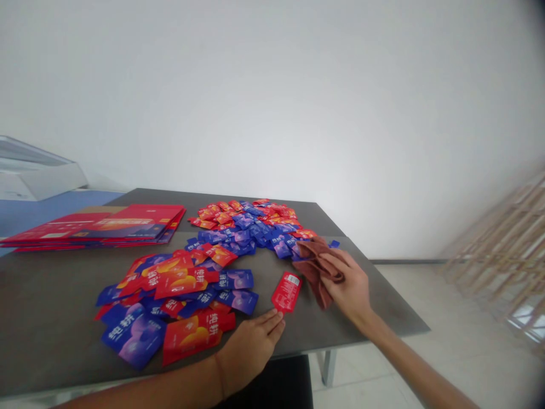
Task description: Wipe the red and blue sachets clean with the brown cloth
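A small red pouch (286, 291) with a white label lies on the dark table, back side up. My left hand (255, 341) has its fingers together at the pouch's narrow near end, holding it there; the thumb is hidden. Beyond the pouch and to its right, my right hand (347, 284) grips a bunched brown cloth (317, 267), closed around its right side. The cloth hangs over the tabletop and covers part of the pouch heap's right edge. Left of my left hand is a pile of larger red and blue pouches (136, 335), some overlapping.
A heap of small red and blue pouches (251, 224) spreads across the table's far part. Flat red printed cartons (128, 224) are stacked at left, near a white box (42, 176) on a blue surface. A white wall stands behind; wooden slats (511, 244) are at right.
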Demonstrator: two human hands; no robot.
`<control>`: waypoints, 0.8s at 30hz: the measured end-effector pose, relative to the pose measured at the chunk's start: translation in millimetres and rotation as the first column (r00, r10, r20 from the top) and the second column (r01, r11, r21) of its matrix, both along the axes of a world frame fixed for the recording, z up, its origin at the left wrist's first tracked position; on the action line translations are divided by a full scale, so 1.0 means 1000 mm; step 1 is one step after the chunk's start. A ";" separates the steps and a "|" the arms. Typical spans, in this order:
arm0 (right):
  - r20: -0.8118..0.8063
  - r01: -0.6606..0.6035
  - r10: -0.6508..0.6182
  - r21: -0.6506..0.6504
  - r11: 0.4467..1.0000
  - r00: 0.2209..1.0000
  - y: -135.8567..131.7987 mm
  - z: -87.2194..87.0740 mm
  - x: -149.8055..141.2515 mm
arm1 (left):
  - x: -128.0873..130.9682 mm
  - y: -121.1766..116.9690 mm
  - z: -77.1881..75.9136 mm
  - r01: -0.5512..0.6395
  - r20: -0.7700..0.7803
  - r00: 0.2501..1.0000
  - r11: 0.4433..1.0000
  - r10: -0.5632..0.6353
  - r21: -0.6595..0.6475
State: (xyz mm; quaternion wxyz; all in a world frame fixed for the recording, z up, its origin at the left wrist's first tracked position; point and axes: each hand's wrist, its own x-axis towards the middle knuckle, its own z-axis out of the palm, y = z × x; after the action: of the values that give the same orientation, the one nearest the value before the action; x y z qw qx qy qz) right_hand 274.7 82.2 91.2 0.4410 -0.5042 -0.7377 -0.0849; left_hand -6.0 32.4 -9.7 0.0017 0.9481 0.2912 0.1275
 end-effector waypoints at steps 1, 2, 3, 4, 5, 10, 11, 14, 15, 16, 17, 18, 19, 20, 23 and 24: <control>-0.047 0.002 0.000 0.046 0.999 0.999 -0.002 0.007 0.004 | 0.000 -0.001 0.000 -0.003 -0.001 1.000 1.000 0.003 0.002; -0.070 0.000 0.005 0.077 0.997 0.998 -0.005 0.014 0.006 | 0.000 -0.001 0.000 -0.007 -0.002 1.000 1.000 0.007 0.003; -0.079 -0.004 0.012 0.094 0.996 0.997 -0.007 0.019 0.008 | 0.000 -0.002 0.000 -0.011 -0.001 1.000 1.000 0.011 0.003; -0.075 -0.015 0.022 0.100 0.995 0.997 -0.010 0.023 0.008 | 0.000 -0.002 0.000 -0.014 0.003 1.000 1.000 0.014 0.004; -0.060 -0.033 0.039 0.095 0.995 0.997 -0.012 0.024 0.007 | 0.000 -0.002 0.000 -0.015 0.006 1.000 1.000 0.015 0.004; 0.107 -0.201 0.197 0.025 0.979 0.975 -0.020 0.006 -0.016 | 0.002 -0.003 0.002 -0.008 0.020 1.000 1.000 0.008 0.006; 0.148 -0.231 0.230 -0.013 0.973 0.962 -0.020 0.000 -0.023 | 0.002 -0.003 0.002 -0.010 0.020 1.000 1.000 0.010 0.004; 0.260 -0.278 0.324 -0.196 0.940 0.910 -0.020 -0.014 -0.042 | 0.003 -0.003 0.007 -0.025 0.022 0.999 1.000 0.025 -0.005; 0.296 -0.285 0.361 -0.269 0.920 0.884 -0.020 -0.017 -0.047 | 0.003 -0.003 0.008 -0.033 0.021 0.999 0.999 0.033 -0.010; 0.328 -0.287 0.398 -0.337 0.897 0.857 -0.019 -0.019 -0.051 | 0.004 -0.004 0.010 -0.039 0.018 0.999 0.999 0.039 -0.017; 0.356 -0.283 0.429 -0.393 0.875 0.830 -0.018 -0.021 -0.054 | 0.004 -0.004 0.011 -0.043 0.013 0.999 0.999 0.043 -0.024; 0.379 -0.276 0.452 -0.436 0.857 0.807 -0.017 -0.021 -0.056 | 0.004 -0.004 0.011 -0.044 0.009 0.999 0.999 0.044 -0.027; 0.399 -0.265 0.466 -0.463 0.846 0.790 -0.015 -0.022 -0.057 | 0.004 -0.004 0.011 -0.042 0.006 0.999 0.999 0.043 -0.026; 0.415 -0.251 0.469 -0.478 0.841 0.779 -0.013 -0.022 -0.057 | 0.004 -0.004 0.010 -0.038 0.003 0.999 0.999 0.038 -0.020; 0.456 -0.216 0.461 -0.493 0.843 0.761 -0.002 -0.021 -0.055 | 0.002 -0.004 0.007 -0.015 -0.012 1.000 1.000 0.016 0.012; 0.466 -0.206 0.455 -0.491 0.847 0.759 0.002 -0.020 -0.054 | 0.002 -0.003 0.006 -0.006 -0.019 1.000 1.000 0.007 0.021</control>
State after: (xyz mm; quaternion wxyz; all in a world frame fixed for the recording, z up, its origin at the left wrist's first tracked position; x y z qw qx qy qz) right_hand 221.0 84.6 71.0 0.0939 -0.3950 -0.9138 0.0075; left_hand -4.1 29.0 -3.4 -0.0114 0.9483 0.2930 0.1212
